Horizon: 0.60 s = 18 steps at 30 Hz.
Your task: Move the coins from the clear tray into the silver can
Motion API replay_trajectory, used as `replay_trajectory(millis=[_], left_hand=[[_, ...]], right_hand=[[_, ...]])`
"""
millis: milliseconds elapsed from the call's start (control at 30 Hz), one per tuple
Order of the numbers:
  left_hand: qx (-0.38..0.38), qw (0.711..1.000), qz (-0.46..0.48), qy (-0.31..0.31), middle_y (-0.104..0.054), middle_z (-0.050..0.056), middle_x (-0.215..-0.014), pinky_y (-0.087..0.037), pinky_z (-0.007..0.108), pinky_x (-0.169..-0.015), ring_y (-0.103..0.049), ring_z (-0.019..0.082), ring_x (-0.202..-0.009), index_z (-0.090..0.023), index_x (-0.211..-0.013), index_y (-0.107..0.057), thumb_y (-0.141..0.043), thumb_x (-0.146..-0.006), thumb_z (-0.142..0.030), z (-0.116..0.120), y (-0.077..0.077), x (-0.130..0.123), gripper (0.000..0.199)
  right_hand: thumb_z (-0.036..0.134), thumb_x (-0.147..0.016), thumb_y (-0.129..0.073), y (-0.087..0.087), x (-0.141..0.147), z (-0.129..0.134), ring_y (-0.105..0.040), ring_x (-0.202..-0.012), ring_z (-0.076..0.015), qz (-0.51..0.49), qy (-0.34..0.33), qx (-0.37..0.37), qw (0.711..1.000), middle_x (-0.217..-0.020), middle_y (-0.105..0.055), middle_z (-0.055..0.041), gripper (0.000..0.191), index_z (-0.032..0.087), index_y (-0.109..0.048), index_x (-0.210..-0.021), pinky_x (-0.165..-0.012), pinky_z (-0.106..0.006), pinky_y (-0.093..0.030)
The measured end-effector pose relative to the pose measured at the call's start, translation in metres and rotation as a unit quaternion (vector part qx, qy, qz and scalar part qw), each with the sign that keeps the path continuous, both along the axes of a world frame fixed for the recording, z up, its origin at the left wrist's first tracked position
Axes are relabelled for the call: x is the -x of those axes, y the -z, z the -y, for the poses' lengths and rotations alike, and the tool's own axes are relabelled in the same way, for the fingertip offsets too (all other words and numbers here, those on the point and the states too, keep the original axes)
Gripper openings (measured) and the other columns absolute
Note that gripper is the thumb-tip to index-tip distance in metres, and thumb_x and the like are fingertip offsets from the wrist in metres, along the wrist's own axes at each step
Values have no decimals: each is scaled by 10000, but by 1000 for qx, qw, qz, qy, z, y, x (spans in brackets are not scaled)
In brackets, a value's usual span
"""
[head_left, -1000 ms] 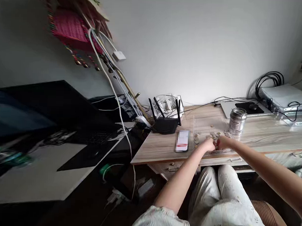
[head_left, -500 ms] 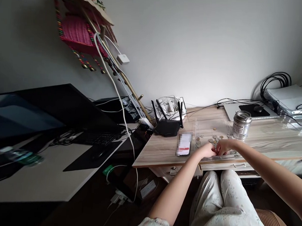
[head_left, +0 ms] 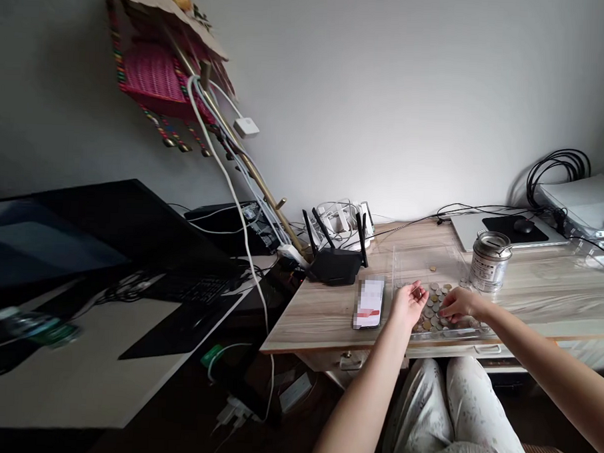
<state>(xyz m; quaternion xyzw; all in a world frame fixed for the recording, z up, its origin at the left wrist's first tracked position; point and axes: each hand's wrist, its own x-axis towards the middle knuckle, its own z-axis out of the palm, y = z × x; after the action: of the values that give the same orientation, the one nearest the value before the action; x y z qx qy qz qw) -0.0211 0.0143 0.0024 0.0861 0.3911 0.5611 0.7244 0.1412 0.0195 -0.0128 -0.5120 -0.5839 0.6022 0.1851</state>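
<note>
Several coins lie in a clear plastic tray on the wooden desk. My left hand is turned palm up over the tray's left part, its fingers curled around a small coin. To its right, my right hand reaches down with bent fingers pressed together at the coins; whatever is between its fingertips is hidden. A metal tin with a slotted lid stands upright at the right of the tray. Left of the tray lies a phone with its screen lit.
A black router with raised antennas stands behind the phone. On the right are a silver laptop, a black mouse and coiled black cables. A second desk with a monitor is at the left.
My hands have moved apart from where they met at the tray's front. The left one has turned palm up, and the right one has shifted right. The view has tilted slightly.
</note>
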Motion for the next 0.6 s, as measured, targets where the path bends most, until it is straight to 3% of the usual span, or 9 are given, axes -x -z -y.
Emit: replay_trajectory(millis=[100, 200, 300, 400, 500, 600], left_hand=[[29, 998, 45, -33, -517, 65, -613, -488, 259, -556, -536, 117, -552, -94, -709, -532, -381, -758, -126, -2, 4, -16, 162], [42, 995, 95, 5, -527, 79, -622, -491, 289, -540, -551, 148, -580, -100, -684, -524, -364, -775, -166, -1, 9, -32, 195], [42, 991, 121, 45, -501, 54, -567, -473, 261, -492, -537, 137, -541, -110, -638, -511, -351, -779, -151, 0, 11, -42, 217], [50, 993, 105, 30, -505, 46, -555, -450, 228, -453, -532, 126, -523, -114, -622, -503, -352, -773, -131, 0, 11, -44, 214], [51, 994, 93, 21, -536, 52, -590, -461, 237, -468, -550, 131, -549, -118, -648, -511, -363, -765, -124, 0, 13, -43, 189], [45, 994, 98, 16, -551, 51, -608, -473, 237, -480, -556, 124, -550, -124, -659, -507, -385, -773, -157, 1, 15, -42, 171]], right_hand=[[376, -480, -723, -16, -2, -8, -508, -489, -79, -90, 47, -18, 995, -524, -564, 11, 308, 126, -569, -574, -541, -213, -450], [395, -567, -667, -34, 3, -12, -527, -534, -94, -133, 32, -69, 988, -573, -588, -12, 295, 116, -600, -637, -551, -217, -440], [370, -631, -606, -40, 14, -9, -524, -517, -127, -27, 3, -135, 990, -530, -581, -30, 259, 112, -615, -608, -489, -230, -410], [313, -659, -561, -38, 23, -3, -520, -521, -151, 92, -6, -225, 970, -510, -575, -38, 228, 120, -607, -547, -468, -237, -377], [309, -717, -493, -39, 23, 1, -548, -617, -178, 118, -23, -284, 951, -661, -623, -54, 245, 137, -620, -599, -550, -255, -402], [326, -768, -426, -43, 21, 5, -544, -821, -218, 169, -53, -276, 945, -943, -607, -72, 285, 151, -622, -655, -717, -275, -399]])
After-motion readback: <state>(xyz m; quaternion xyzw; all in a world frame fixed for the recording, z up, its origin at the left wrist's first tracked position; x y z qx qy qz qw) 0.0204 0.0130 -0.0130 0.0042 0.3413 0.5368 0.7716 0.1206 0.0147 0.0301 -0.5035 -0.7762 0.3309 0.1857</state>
